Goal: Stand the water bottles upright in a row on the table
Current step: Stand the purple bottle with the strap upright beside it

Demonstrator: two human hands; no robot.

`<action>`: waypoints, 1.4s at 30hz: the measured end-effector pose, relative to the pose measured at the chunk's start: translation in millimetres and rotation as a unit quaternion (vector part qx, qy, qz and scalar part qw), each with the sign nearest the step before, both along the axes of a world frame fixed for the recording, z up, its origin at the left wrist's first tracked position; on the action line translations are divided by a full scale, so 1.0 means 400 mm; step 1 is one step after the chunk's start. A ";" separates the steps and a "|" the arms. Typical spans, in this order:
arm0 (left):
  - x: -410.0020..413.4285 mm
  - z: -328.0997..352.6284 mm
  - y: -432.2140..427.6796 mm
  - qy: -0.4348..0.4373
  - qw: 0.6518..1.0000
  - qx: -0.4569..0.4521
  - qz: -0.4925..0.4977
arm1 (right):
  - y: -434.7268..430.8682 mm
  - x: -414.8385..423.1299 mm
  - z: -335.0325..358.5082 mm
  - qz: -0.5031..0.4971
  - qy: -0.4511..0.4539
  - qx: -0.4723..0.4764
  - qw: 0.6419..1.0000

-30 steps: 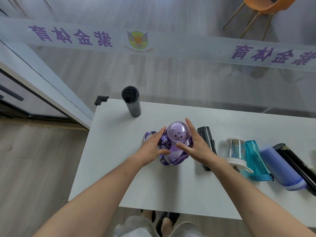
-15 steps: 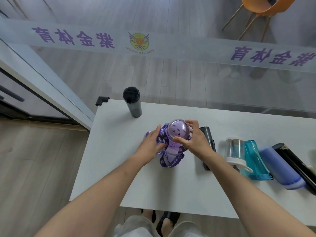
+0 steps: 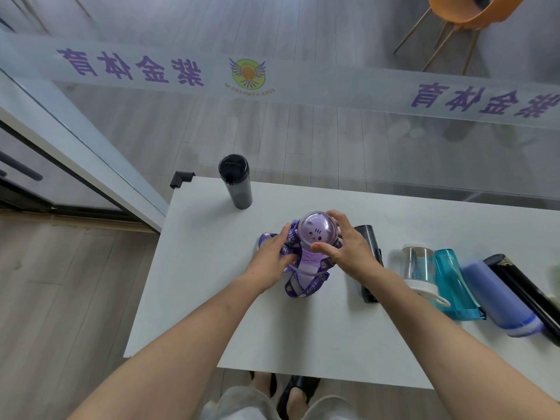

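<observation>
Left hand [image 3: 274, 262] wraps the left side of the purple bottle [image 3: 312, 253], fingers curled over its strap [image 3: 306, 291], closed on it. Right hand [image 3: 348, 247] cups the domed lid from the right, thumb on the near side, fingers over the far rim, also gripping. Bottle sits mid-table between both hands, long axis close to vertical, dome toward the camera; base looks to be on the table [image 3: 197, 283], can't confirm full contact. Strap loops out loose at the near side and to the left.

Far left, a black flask [image 3: 235, 181] stands upright near the far table edge, well apart from the purple one. Likely the row start, so the purple bottle probably needs to end up right of it, in line.

Just right of the right hand, a dark bottle [image 3: 368, 262] lies on its side, long axis running near-far, partly hidden under the wrist. Right hand is nearer to it. Further right, all lying down and touching or nearly so: clear bottle [image 3: 419, 265], teal bottle [image 3: 454, 286], blue bottle [image 3: 497, 295], black bottle [image 3: 521, 292] at the right edge.

Watch: loose strap could snag or tip the bottle on release.
</observation>
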State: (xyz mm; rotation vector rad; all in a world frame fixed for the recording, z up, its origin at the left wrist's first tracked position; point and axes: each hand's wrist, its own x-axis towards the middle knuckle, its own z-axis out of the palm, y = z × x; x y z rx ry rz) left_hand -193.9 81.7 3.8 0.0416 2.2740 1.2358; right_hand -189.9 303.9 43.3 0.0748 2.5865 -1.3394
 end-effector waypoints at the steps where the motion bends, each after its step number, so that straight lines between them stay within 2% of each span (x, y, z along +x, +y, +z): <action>1: 0.000 -0.001 -0.001 0.000 1.000 0.001 -0.001 | -0.001 0.001 -0.001 0.000 -0.001 0.001 1.000; 5: 0.009 -0.011 -0.019 0.027 1.000 -0.014 -0.006 | -0.005 0.000 -0.014 0.002 0.008 0.000 1.000; 9: 0.019 -0.037 -0.067 0.067 0.996 -0.048 0.029 | -0.028 -0.030 -0.021 -0.010 0.027 -0.010 1.000; 12: 0.028 -0.063 -0.108 0.077 0.990 -0.114 0.033 | -0.051 -0.069 -0.025 -0.012 0.027 -0.017 0.999; 16: 0.048 -0.090 -0.141 0.082 0.971 -0.226 -0.017 | -0.079 -0.132 -0.034 -0.017 0.022 -0.025 0.999; 19: 0.059 -0.106 -0.142 0.037 0.951 -0.302 -0.048 | -0.097 -0.176 -0.039 -0.022 0.019 -0.036 0.999; 22: 0.064 -0.119 -0.134 -0.033 0.955 -0.290 -0.057 | -0.109 -0.213 -0.042 -0.019 0.020 -0.033 0.999; 24: 0.063 -0.124 -0.127 -0.050 0.947 -0.306 -0.080 | -0.110 -0.234 -0.043 -0.015 0.024 -0.026 0.999; 31: 0.063 -0.133 -0.109 -0.062 0.912 -0.385 -0.128 | -0.095 -0.278 -0.038 0.009 0.028 0.003 1.000; 42: 0.065 -0.119 -0.107 -0.058 0.904 -0.400 -0.139 | -0.039 -0.267 -0.032 0.035 0.044 0.059 0.997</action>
